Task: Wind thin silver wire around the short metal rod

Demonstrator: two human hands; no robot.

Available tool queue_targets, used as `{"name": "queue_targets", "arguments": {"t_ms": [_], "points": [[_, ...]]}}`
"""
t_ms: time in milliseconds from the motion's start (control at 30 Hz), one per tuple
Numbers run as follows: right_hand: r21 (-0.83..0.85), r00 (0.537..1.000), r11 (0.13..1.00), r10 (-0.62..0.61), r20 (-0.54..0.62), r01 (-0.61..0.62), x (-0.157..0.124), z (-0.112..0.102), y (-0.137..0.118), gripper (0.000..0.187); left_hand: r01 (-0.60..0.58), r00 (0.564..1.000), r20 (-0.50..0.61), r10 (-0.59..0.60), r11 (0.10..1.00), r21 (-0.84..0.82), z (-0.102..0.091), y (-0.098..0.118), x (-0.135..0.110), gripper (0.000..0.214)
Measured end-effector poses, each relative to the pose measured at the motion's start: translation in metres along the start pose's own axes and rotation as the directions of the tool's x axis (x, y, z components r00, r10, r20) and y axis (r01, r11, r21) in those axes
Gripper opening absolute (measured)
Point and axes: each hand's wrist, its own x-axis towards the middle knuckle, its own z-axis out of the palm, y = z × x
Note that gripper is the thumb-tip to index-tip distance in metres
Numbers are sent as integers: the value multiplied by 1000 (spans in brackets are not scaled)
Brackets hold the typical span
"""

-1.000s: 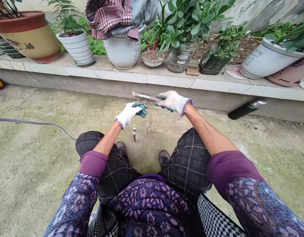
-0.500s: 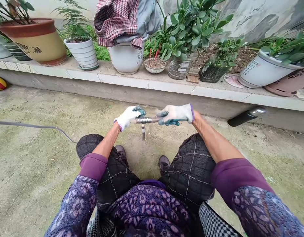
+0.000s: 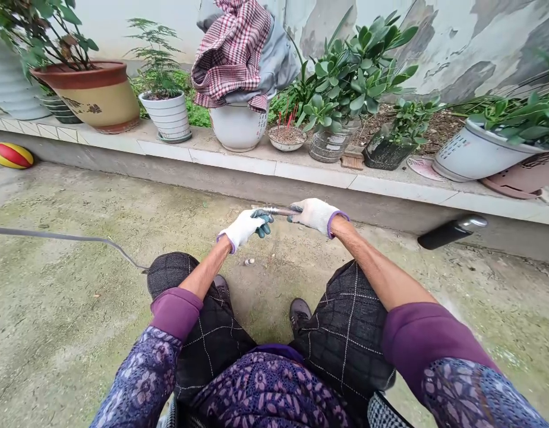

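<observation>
Right hand (image 3: 314, 214), gloved, is gripping the stick (image 3: 283, 211) near its right end, the fingers wrapped on it as I watch from my distant seat. From that hand the stick points to nine o'clock, its long axis nearly level across my view, the free end tipped only a touch toward ten. Silvery winding (image 3: 270, 209) shows on the free half.

Left hand (image 3: 245, 227) sits close to that free end, so for me everything turns on this: the stick lies at about two o'clock from it, the wound end just above its fingers, and of the two hands it is the nearer to the winding. Its fingers are curled toward the thumb; I cannot tell whether they touch the stick or pinch some fine strand, as nothing shows clearly between them.

At six o'clock from the left hand I see a small piece (image 3: 249, 261), pale at one end; I cannot tell whether it hangs or lies on the ground (image 3: 100, 333). Well apart, at three o'clock from the right hand, a dark bottle (image 3: 448, 232) shows tilted, and at twelve, beyond both hands, runs the ledge (image 3: 239, 164)
</observation>
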Motion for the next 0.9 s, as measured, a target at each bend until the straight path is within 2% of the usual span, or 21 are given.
{"name": "queue_targets", "arguments": {"t_ms": [100,200,300,400,500,633,700,800,833,900], "points": [[258,998,966,37,-48,-24,-3,-5,-4,20,-38,999,12,40,989,-143,-1,8,-2,12],[491,995,869,88,-39,-58,-9,-10,-14,21,-63,998,-5,63,981,-186,-2,13,-3,15],[628,997,775,70,30,-73,-12,-13,-25,19,-28,997,-73,14,981,-193,-5,14,-2,10],[730,992,674,23,128,-109,-14,-10,-30,21,-16,996,-88,-1,981,-194,-7,14,-2,10],[776,978,610,-10,210,-161,-18,-5,-26,28,-20,994,-107,9,994,-108,-8,16,-8,7],[780,962,588,-17,274,-211,-27,-3,-18,33,5,993,-114,2,998,60,-5,19,-15,10],[772,955,593,-18,296,-228,-34,-4,-17,35,-19,999,-40,18,1000,-18,-4,21,-16,6],[734,938,630,-24,345,-254,-42,-7,-18,38,-56,987,130,90,968,-244,-4,22,-15,31],[715,932,648,-25,362,-261,-43,-7,-18,38,-56,982,160,104,959,-279,-4,21,-14,37],[683,934,689,-24,356,-243,-43,-5,-18,36,-36,985,151,81,959,-282,-2,19,-11,36]]}}
